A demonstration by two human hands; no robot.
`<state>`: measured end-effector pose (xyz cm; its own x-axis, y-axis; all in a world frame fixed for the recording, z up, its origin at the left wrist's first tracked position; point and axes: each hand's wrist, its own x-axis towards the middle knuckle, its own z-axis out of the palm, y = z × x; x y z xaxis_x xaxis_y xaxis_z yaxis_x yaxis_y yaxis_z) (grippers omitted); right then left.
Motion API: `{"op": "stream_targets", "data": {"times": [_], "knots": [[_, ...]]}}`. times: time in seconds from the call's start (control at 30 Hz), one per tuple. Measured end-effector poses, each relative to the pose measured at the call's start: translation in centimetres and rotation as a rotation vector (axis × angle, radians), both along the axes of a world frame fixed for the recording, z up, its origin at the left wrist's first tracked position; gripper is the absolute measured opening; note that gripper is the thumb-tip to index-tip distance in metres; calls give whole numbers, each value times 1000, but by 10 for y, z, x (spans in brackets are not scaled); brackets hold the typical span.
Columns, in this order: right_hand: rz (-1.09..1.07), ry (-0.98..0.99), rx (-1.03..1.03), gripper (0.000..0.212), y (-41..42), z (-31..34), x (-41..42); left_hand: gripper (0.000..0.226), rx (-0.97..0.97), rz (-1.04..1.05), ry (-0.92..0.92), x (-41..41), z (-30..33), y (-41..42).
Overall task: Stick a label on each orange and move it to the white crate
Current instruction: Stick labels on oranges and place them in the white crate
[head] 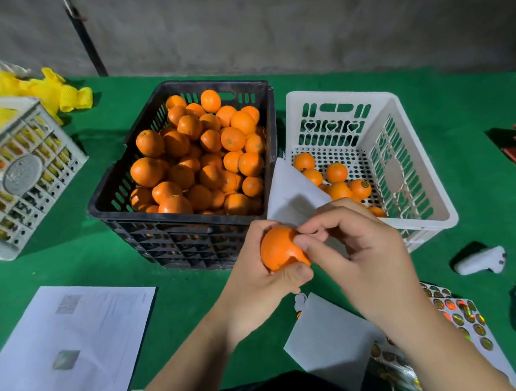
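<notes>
Over the near middle of the green felt-covered worktop (74, 258), the left hand (255, 288) grips a round orange (279, 249), fingers curled behind it and thumb across its near side. The right hand (358, 250) presses thumb and forefinger, pinched together, against the fruit's right face; whether a label sits under them cannot be told. Just beyond stands a black slotted plastic crate (175, 238) heaped with oranges, and touching its right side a white perforated plastic crate (424, 192) holding a few oranges, one showing a round sticker. A sheet of shiny round holographic labels (463, 313) lies at the near right, partly under the right forearm. A printed white paper sheet (76, 339) lies near left.
</notes>
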<state>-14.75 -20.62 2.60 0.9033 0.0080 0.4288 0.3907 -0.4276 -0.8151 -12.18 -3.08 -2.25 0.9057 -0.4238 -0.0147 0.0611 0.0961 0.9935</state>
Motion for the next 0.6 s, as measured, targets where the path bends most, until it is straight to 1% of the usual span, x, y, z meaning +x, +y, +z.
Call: {"op": "stream_targets", "data": {"times": [0.1, 0.13, 0.2, 0.27, 0.3, 0.37, 0.4, 0.5, 0.57, 0.6], "knots": [[24, -22, 6, 17, -1, -2, 1, 89, -23, 7, 35, -1, -2, 0], [36, -37, -11, 17, -1, -3, 1, 91, -26, 4, 34, -1, -2, -1], [60, -59, -72, 15, 1, -5, 1, 91, -39, -13, 39, -1, -2, -2], [45, -97, -176, 12, -2, -6, 2, 87, -63, -20, 46, -3, -2, -3], [30, -132, -238, 15, -5, -7, 2, 87, -80, -24, 49, -5, -3, -3], [34, -205, -353, 23, -12, -10, 0, 85, -133, -33, 79, -9, -4, -5], [51, -220, -405, 30, -15, -13, -2, 84, -167, -29, 105, -10, -4, -5], [75, -182, -564, 55, -19, -24, -11, 85, -191, 6, 161, -10, -3, -5], [21, -187, -643, 62, -17, -31, -14, 84, -183, 12, 170, -7, -2, -4], [-9, -196, -650, 63, -15, -33, -15, 80, -181, 9, 172, -6, -1, -5]]}}
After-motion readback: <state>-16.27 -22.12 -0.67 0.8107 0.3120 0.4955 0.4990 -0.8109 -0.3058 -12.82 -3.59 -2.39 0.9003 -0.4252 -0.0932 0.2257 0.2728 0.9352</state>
